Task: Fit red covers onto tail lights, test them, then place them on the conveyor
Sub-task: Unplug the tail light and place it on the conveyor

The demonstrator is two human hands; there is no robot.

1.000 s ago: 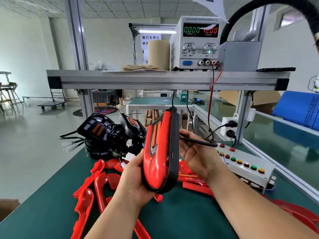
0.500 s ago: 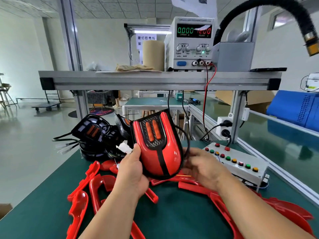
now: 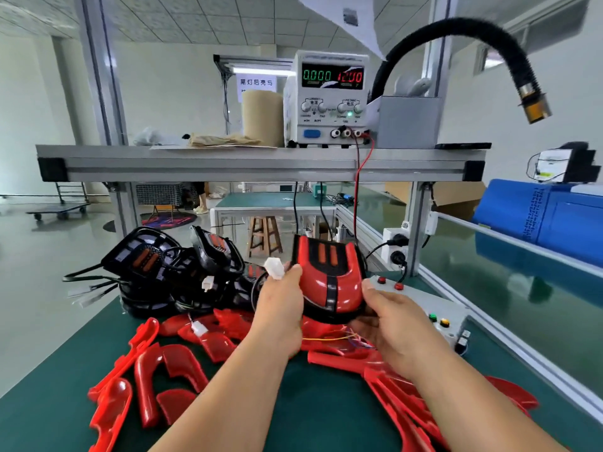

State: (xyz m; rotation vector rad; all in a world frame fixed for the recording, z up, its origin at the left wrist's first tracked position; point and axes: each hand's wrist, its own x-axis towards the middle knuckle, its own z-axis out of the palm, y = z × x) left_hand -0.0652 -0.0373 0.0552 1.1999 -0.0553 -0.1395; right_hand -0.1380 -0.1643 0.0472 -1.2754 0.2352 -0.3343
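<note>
A tail light with its red cover fitted is held face up above the green mat, between both hands. My left hand grips its left edge and also pinches the white connector plug of its cable. My right hand holds the right and lower edge, fingers curled under it. Several loose red covers lie on the mat in front and to the left. A pile of black uncovered tail lights with cables sits at the back left.
A grey test box with coloured buttons stands just right of my right hand. The green conveyor runs along the right behind an aluminium rail. A power supply reading 12.00 sits on the shelf above, with a black hose overhead.
The tail light has turned from edge-on to face up and come down closer to the mat. My left hand now pinches the white connector too.
</note>
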